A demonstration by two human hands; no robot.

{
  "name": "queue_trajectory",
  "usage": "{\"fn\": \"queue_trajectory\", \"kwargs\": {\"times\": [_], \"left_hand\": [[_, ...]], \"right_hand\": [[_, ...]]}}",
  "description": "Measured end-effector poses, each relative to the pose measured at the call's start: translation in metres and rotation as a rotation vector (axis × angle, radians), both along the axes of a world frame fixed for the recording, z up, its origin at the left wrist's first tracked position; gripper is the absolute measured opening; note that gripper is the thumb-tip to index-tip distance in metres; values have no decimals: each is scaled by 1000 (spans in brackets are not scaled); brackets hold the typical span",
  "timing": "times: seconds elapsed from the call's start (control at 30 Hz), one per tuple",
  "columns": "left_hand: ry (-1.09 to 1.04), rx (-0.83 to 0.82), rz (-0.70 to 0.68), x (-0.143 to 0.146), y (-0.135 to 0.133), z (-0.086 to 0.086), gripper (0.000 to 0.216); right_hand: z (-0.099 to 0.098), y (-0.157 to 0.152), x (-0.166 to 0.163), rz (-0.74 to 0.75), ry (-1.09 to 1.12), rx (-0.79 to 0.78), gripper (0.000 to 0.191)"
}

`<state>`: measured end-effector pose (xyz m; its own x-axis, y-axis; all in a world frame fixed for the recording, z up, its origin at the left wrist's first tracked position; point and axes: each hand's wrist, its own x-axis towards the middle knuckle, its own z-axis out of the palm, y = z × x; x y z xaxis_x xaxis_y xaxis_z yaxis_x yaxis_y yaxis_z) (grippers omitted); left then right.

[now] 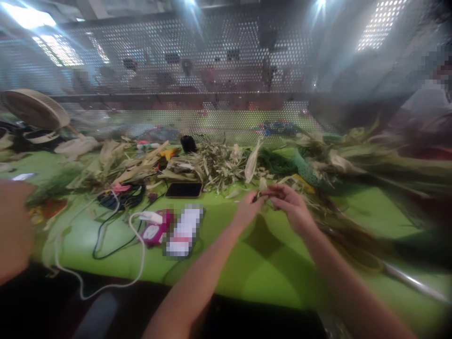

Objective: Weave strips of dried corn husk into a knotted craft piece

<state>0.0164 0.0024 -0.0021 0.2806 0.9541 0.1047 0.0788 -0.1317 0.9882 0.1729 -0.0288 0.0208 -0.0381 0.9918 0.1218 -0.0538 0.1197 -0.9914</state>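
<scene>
Above the green tabletop point(226, 263), my left hand point(251, 205) and my right hand point(287, 201) meet, fingers closed in a pinch. A small pale piece of corn husk point(263, 184) stands up between their fingertips; the lower part of it is hidden by the fingers. Just beyond, a longer dry husk point(253, 162) rises from a heap of husk scraps point(222, 165). A dark phone point(183, 190) lies flat to the left of my hands, and nearer to me is a lit phone point(185, 231).
A magenta power bank point(155, 230) with a white cable point(141, 263) lies at left. A green basket point(305, 165) and long husks point(381, 160) are at right. Behind stands a perforated metal screen point(219, 84); a fan point(35, 109) is far left. Another person's arm point(14, 230) enters at left.
</scene>
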Motion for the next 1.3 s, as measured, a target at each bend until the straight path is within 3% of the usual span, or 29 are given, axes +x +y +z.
{"fn": "queue_trajectory", "kwargs": {"times": [0.27, 0.47, 0.63, 0.77, 0.9, 1.0, 1.17, 1.3], "left_hand": [[-53, -65, 42, -1, 1, -1, 28], [-87, -82, 30, -1, 2, -5, 28], [-1, -108, 20, 0, 2, -3, 31], [-5, -130, 20, 1, 5, -6, 30], [-51, -177, 18, 3, 9, -13, 29], [-24, -147, 1, 4, 10, -14, 24], [64, -70, 30, 3, 7, -7, 25], [226, -24, 58, 3, 5, 0, 24]], "right_hand": [[-6, 0, -6, -161, 81, 18, 21], [-7, 5, -6, -186, 32, -55, 33], [2, 2, -1, -339, 35, 3, 33], [6, 1, 6, -286, 19, 72, 29], [2, 0, 10, -173, -168, 96, 31], [1, -1, 12, -179, -337, 194, 30], [5, -2, 14, -156, -697, 447, 20], [6, -1, 15, -140, -824, 509, 22]]}}
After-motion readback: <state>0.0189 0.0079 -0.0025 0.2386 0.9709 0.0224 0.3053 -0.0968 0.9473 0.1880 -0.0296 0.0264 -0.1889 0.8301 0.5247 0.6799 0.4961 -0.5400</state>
